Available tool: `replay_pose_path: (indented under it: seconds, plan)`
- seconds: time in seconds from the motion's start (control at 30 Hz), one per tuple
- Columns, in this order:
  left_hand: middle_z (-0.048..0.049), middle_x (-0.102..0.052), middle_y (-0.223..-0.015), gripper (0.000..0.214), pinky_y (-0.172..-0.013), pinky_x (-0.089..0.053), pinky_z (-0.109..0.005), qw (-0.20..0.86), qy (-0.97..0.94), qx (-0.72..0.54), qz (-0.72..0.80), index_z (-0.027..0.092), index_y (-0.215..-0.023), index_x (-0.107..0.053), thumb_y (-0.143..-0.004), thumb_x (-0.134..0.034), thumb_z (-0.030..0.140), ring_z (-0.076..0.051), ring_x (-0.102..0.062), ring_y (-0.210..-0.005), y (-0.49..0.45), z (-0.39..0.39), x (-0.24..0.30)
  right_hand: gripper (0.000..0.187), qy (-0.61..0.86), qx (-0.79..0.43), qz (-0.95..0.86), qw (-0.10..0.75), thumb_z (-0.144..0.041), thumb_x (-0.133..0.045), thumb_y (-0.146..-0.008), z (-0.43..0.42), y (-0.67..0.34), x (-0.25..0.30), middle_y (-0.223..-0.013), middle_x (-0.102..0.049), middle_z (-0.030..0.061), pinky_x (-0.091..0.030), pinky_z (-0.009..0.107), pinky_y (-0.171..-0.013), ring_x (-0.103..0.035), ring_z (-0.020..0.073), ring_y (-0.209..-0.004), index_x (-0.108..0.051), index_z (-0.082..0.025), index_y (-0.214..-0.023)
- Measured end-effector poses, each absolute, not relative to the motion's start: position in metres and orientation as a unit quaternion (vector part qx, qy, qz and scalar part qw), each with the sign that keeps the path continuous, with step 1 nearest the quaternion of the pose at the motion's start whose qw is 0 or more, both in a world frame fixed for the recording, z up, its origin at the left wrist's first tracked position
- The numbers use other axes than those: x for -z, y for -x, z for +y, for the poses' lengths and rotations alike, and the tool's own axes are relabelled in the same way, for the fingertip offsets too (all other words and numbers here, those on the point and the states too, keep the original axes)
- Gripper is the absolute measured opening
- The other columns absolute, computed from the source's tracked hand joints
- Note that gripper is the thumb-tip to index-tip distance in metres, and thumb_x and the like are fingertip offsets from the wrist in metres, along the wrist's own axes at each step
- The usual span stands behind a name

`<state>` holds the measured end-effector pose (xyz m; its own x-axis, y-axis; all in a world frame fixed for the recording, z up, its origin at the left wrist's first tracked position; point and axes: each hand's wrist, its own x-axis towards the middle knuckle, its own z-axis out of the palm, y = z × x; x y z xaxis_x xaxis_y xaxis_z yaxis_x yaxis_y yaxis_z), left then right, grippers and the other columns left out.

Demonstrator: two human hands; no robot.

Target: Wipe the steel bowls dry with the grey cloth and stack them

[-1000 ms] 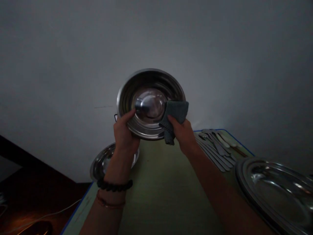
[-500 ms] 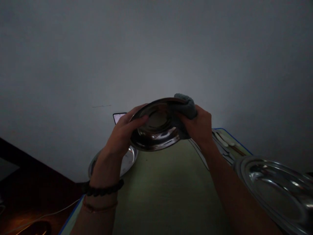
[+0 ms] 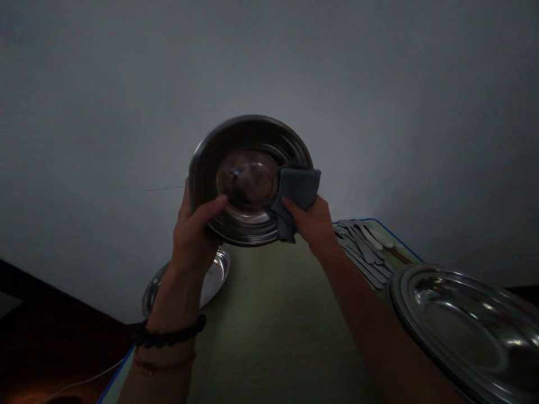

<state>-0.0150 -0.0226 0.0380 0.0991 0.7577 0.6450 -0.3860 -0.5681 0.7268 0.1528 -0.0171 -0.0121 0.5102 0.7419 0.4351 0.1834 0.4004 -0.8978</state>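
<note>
A round, shiny metal bowl (image 3: pixel 252 221) is held up above the table, its hollow side tipped toward me. My left hand (image 3: pixel 196 230) grips its left edge, thumb inside and the other fingers behind. On the right side, my right hand (image 3: pixel 309 219) is closed on a folded grey-blue cloth (image 3: pixel 300 186) and presses it over the bowl's rim, with the thumb on the front. The fingers behind the bowl are hidden.
Below my left wrist, another metal bowl (image 3: pixel 221 272) stands on the pale green table (image 3: pixel 273 325). Spoons and other cutlery (image 3: pixel 364 249) lie at the back right. Stacked metal basins (image 3: pixel 467 331) fill the right front. A wall (image 3: pixel 269 62) rises behind the table.
The bowl has been raised and turned so its inside faces me more fully. Both hands have moved up and left with it, and the cloth now lies flatter over the right rim.
</note>
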Motion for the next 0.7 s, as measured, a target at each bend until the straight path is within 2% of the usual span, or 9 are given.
replay_pose_path:
  seconds: [0.2, 0.27, 0.33, 0.4, 0.53, 0.63, 0.7]
  plan:
    - [-0.0002, -0.063, -0.128, 0.063, -0.102, -0.043, -0.042, 0.475, -0.703, -0.484, 0.214, 0.031, -0.130, -0.054, -0.070, -0.072, 0.022, -0.029, -0.053, -0.122, 0.038, -0.017, -0.034, 0.031, 0.509, -0.052, -0.506, 0.695, -0.037, -0.071, -0.069, -0.026, -0.177, 0.001, -0.082, -0.070, 0.0066, -0.048, 0.036, -0.070, -0.062, 0.0203, -0.074, -0.069, -0.014, -0.089]
    - [-0.0007, -0.066, -0.122, 0.060, -0.103, -0.042, -0.043, 0.478, -0.716, -0.462, 0.214, 0.030, -0.129, -0.056, -0.071, -0.072, 0.023, -0.030, -0.053, -0.123, 0.037, -0.018, -0.033, 0.032, 0.499, -0.040, -0.519, 0.693, -0.039, -0.071, -0.069, -0.027, -0.178, 0.000, -0.080, -0.069, 0.0049, -0.047, 0.033, -0.068, -0.060, 0.0186, -0.073, -0.069, -0.015, -0.089]
    - [-0.0028, -0.071, -0.112, 0.047, -0.104, -0.042, -0.045, 0.482, -0.689, -0.504, 0.195, 0.024, -0.118, -0.066, -0.071, -0.072, 0.028, -0.031, -0.054, -0.121, 0.030, -0.022, -0.034, 0.033, 0.500, -0.048, -0.511, 0.697, -0.044, -0.072, -0.067, -0.026, -0.176, 0.001, -0.076, -0.069, 0.0038, -0.046, 0.032, -0.066, -0.060, 0.0180, -0.071, -0.069, -0.015, -0.084]
    - [-0.0043, -0.074, -0.102, 0.034, -0.102, -0.044, -0.045, 0.483, -0.627, -0.584, 0.182, 0.020, -0.104, -0.072, -0.072, -0.070, 0.032, -0.031, -0.056, -0.118, 0.018, -0.026, -0.033, 0.037, 0.505, -0.077, -0.480, 0.713, -0.051, -0.068, -0.070, -0.023, -0.169, 0.004, -0.073, -0.068, 0.0039, -0.046, 0.032, -0.065, -0.060, 0.0182, -0.070, -0.068, -0.015, -0.078]
    - [-0.0012, -0.076, -0.092, 0.018, -0.102, -0.044, -0.035, 0.463, -0.474, -0.727, 0.177, 0.021, -0.086, -0.074, -0.076, -0.064, 0.032, -0.023, -0.059, -0.115, -0.009, -0.027, -0.024, 0.040, 0.486, -0.212, -0.368, 0.764, -0.053, -0.058, -0.076, -0.013, -0.140, 0.012, -0.081, -0.070, 0.0072, -0.048, 0.031, -0.067, -0.064, 0.0197, -0.078, -0.066, -0.015, -0.081]
    - [0.0004, -0.075, -0.089, 0.015, -0.098, -0.048, -0.035, 0.496, -0.446, -0.715, 0.208, 0.024, -0.081, -0.073, -0.073, -0.064, 0.033, -0.022, -0.062, -0.111, -0.013, -0.021, -0.017, 0.033, 0.435, -0.364, -0.323, 0.757, -0.041, -0.061, -0.072, -0.005, -0.122, 0.017, -0.091, -0.071, 0.0084, -0.050, 0.029, -0.069, -0.066, 0.0181, -0.081, -0.065, -0.015, -0.091]
    - [-0.0005, -0.075, -0.087, 0.014, -0.094, -0.051, -0.038, 0.509, -0.472, -0.681, 0.230, 0.024, -0.079, -0.072, -0.071, -0.064, 0.032, -0.024, -0.062, -0.110, -0.006, -0.019, -0.018, 0.033, 0.419, -0.407, -0.341, 0.737, -0.035, -0.064, -0.069, -0.002, -0.122, 0.021, -0.095, -0.071, 0.0090, -0.049, 0.029, -0.072, -0.066, 0.0173, -0.082, -0.065, -0.014, -0.094]
